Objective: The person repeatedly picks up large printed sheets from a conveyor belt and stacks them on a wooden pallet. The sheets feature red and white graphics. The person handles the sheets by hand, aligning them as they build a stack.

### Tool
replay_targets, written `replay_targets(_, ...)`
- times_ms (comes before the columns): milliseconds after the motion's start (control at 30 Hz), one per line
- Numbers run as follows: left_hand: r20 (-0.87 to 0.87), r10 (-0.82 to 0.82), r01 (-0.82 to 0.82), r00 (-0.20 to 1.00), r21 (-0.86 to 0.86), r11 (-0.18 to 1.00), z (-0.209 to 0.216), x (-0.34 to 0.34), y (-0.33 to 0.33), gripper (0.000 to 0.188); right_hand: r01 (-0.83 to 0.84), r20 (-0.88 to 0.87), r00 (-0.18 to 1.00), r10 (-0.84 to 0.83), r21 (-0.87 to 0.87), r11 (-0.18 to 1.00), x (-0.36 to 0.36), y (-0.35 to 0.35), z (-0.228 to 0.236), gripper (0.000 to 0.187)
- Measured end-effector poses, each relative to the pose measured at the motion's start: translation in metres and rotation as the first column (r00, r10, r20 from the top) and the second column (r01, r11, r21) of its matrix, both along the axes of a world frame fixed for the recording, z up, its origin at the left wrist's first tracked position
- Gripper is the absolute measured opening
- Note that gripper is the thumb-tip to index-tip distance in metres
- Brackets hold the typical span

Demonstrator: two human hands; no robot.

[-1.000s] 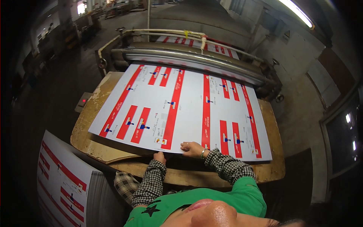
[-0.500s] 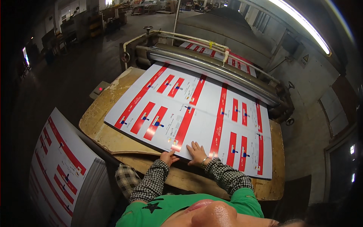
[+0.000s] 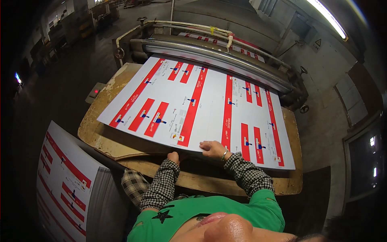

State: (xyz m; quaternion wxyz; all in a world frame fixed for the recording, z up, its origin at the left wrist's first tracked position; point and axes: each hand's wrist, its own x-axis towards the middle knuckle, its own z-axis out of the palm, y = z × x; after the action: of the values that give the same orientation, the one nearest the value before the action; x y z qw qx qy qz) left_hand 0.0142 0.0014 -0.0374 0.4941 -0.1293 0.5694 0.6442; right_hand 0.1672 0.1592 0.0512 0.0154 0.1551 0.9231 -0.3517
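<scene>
A large white printed sheet with red bands and small blue figures lies on a worn wooden feed table. Its far end meets the metal roller of a machine. At the sheet's near edge, my right hand grips the border with curled fingers; a bracelet circles that wrist. My left hand is just left of it, by the table's front, its fingers mostly hidden at the sheet's edge. Both forearms wear black-and-white checked sleeves.
A tall stack of similar printed sheets stands at the lower left beside the table. On the table's left edge sits a small box with a red light. Pale pipes run above the rollers, and handwheels stick out at the right.
My right hand has gone from spread flat on the sheet to curled at its edge. My left hand's fingers have slipped out of sight. The sheet's near edge sits higher and farther from me.
</scene>
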Motion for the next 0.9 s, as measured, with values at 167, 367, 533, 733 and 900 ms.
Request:
replay_targets(167,0.019,0.089,-0.091,0.996,0.172,0.981,-0.013,0.0,-0.001,0.019,-0.047,0.094,0.995,0.042,0.055,0.997,-0.009,0.011,-0.031,0.036)
replay_targets(367,0.002,0.003,-0.004,1.0,0.235,0.972,-0.02,0.001,0.003,0.038,0.368,0.058,0.91,-0.41,0.339,0.866,-0.055,0.05,-0.043,0.034)
replay_targets(533,0.004,-0.054,0.049,0.999,0.364,0.93,-0.022,-0.004,0.001,0.029,0.03,0.187,0.977,-0.101,0.347,0.937,-0.041,-0.005,-0.045,0.079)
replay_targets(733,0.038,-0.102,0.083,0.994,0.328,0.941,-0.017,-0.008,-0.007,0.018,-0.064,0.204,0.979,-0.002,0.316,0.947,-0.027,0.001,-0.03,0.055)
replay_targets(900,0.024,0.014,-0.021,1.0,0.315,0.949,-0.013,0.003,0.001,0.027,0.12,-0.092,0.99,-0.108,0.144,0.982,-0.027,0.024,-0.014,0.023)
